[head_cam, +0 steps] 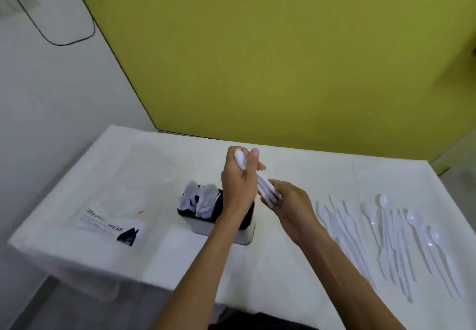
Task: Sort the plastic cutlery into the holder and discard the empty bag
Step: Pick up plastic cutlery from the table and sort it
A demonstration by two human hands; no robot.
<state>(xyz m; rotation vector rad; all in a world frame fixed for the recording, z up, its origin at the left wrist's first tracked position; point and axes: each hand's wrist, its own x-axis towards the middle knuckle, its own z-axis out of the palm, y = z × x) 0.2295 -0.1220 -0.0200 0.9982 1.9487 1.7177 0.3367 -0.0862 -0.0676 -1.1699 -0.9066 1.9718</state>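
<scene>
White table: left hand and right hand fingers grasp cutlery bundle, slanting far-left to near-right.

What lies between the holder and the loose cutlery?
Head view: only bare tablecloth lies between the holder and the loose cutlery; the right hand, holding a cutlery bundle with the left hand, reaches across above it.

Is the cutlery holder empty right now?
No: white cutlery pieces stand in the holder, while the left hand and right hand grip another bundle.
</scene>
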